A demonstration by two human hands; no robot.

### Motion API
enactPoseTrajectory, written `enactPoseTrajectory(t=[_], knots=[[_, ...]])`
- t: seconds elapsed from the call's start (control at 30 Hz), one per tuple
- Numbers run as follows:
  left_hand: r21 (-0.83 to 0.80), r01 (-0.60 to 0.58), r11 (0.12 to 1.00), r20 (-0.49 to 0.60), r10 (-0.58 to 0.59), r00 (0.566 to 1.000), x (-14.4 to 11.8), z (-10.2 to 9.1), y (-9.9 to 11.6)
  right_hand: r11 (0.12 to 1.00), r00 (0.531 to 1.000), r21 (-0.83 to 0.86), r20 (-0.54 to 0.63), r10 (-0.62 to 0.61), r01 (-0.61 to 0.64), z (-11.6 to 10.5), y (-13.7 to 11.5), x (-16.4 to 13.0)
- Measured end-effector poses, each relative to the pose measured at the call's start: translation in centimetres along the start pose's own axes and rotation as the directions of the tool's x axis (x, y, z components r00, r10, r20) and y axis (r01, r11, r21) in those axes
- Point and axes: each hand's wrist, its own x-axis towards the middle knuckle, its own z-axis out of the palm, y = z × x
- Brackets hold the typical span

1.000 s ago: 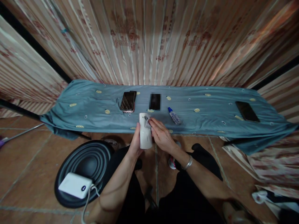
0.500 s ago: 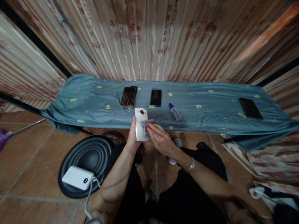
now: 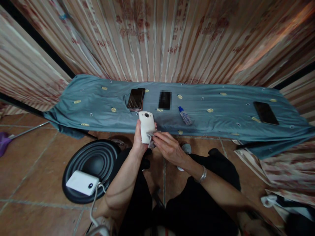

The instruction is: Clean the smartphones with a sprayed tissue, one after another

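My left hand (image 3: pixel 138 142) grips a white phone (image 3: pixel 146 126) from below, its back and round camera lens facing up, just in front of the table edge. My right hand (image 3: pixel 167 147) presses a small grey cloth (image 3: pixel 151 137) against the phone's lower right corner. A silver bracelet sits on my right wrist. On the blue-grey tablecloth (image 3: pixel 93 105) behind lie a bronze phone (image 3: pixel 135 99), a dark blurred rectangle (image 3: pixel 164 100) and a small bottle (image 3: pixel 185 116) with a blue cap.
A black phone (image 3: pixel 265 112) lies at the table's far right. On the tiled floor at left a white power bank (image 3: pixel 82 183) with a cable rests on a round black stool (image 3: pixel 91 164). Striped curtains hang behind the table. Fabric lies bunched at lower right.
The white phone has risen and tilted so its lens end points toward the table. My right hand with the cloth has slid from the phone's top down to its lower end.
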Motion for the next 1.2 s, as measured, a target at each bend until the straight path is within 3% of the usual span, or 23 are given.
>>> enactPoseTrajectory(t=[0.2, 0.33, 0.6, 0.8, 0.97, 1.2], knots=[[-0.017, 0.099, 0.995, 0.007, -0.099, 0.995, 0.0, -0.6, -0.3, 0.99, 0.99, -0.038, -0.013, -0.14, 0.139, 0.4, -0.9, 0.8], [-0.039, 0.141, 0.989, 0.034, -0.14, 0.99, 0.2, -1.0, -0.7, 0.991, 0.991, -0.046, -0.02, -0.131, 0.13, 1.1, -1.0, 1.5], [-0.028, 0.026, 0.999, 0.024, -0.025, 0.999, 0.5, -1.2, -1.5, 0.997, 0.998, -0.047, -0.02, -0.068, 0.067, 1.7, -0.2, 2.7], [-0.141, -0.128, 0.982, -0.133, 0.11, 0.985, 0.3, -0.2, -2.2, 0.992, 0.996, -0.121, -0.081, -0.037, 0.027, 2.2, 0.7, 3.5], [-0.115, -0.037, 0.993, -0.105, 0.025, 0.994, -0.4, 1.0, -2.3, 0.986, 0.992, -0.166, -0.123, -0.01, -0.011, 2.3, 2.0, 4.4], [-0.037, 0.1, 0.994, -0.064, -0.102, 0.993, -1.2, 1.4, -2.5, 0.982, 0.989, -0.116, -0.015, 0.145, -0.146, 1.1, 3.4, 5.6]])
